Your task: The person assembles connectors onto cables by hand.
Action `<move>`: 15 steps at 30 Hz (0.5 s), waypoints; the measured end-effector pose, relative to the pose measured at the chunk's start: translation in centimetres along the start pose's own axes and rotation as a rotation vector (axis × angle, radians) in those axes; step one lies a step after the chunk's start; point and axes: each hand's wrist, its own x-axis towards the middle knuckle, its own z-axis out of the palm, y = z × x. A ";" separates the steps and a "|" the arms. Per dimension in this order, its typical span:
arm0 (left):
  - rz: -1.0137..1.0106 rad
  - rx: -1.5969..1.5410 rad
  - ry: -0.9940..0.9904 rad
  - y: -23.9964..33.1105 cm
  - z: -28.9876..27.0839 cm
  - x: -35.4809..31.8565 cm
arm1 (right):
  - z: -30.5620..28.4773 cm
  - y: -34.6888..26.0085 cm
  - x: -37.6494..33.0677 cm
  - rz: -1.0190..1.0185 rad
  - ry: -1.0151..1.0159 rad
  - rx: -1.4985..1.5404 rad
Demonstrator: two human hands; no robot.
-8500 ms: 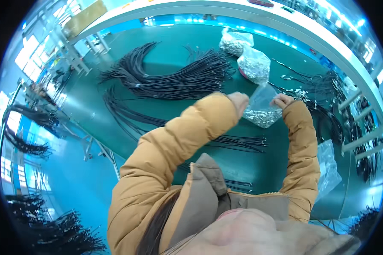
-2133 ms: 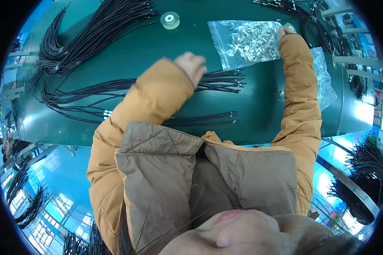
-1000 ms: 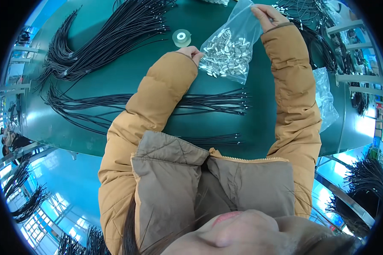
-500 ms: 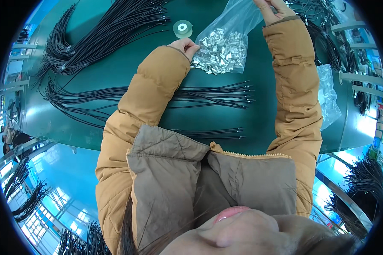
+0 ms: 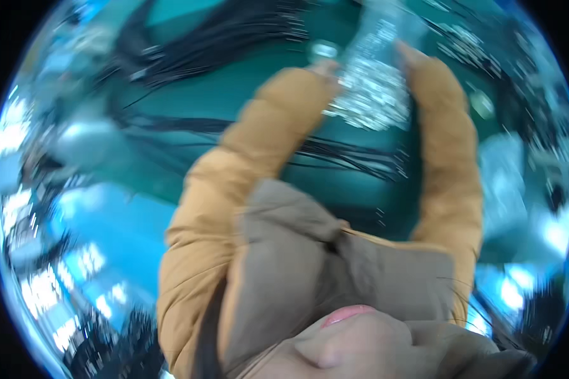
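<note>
A clear plastic bag (image 5: 376, 38) lies on the green table, with many small silver metal pieces (image 5: 373, 95) gathered in its lower part. At the bag's left edge, my left hand (image 5: 325, 71) appears closed on the plastic, though blur softens the fingers. My right hand (image 5: 412, 57) is beside the bag's right edge, fingers toward it. Motion smears those fingers, so whether they grip the plastic cannot be told. Just beyond my left hand stands a roll of clear tape (image 5: 324, 50). Thin black cables (image 5: 354, 158) with silver ends lie on the near side of the bag.
A thick bundle of black cables (image 5: 227, 38) lies at the far left of the green table (image 5: 189, 95). More cables with silver ends (image 5: 468, 47) are at the far right. Another clear plastic bag (image 5: 502, 177) lies near the right edge. The whole picture is blurred.
The view has swung, shifting the table scene rightward and down. My right hand has come down from the bag's top to its right side. My left hand stays at the left edge.
</note>
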 end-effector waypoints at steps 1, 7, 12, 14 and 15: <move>0.208 0.407 -0.293 9.6 -1.8 5.1 | -1.2 5.2 -4.4 0.628 -0.280 0.246; -0.401 0.034 -0.155 13.3 -6.5 4.2 | -2.4 -2.1 -2.7 -0.165 0.072 0.431; -0.394 0.059 -0.092 10.9 -5.4 3.6 | 0.0 0.6 -4.2 -0.250 0.022 0.526; -0.381 -0.006 -0.087 11.0 -5.2 4.2 | -0.8 4.6 -6.9 -0.225 -0.004 0.498; -0.381 -0.020 -0.090 11.0 -5.0 4.6 | -1.4 3.3 -6.9 -0.218 -0.009 0.501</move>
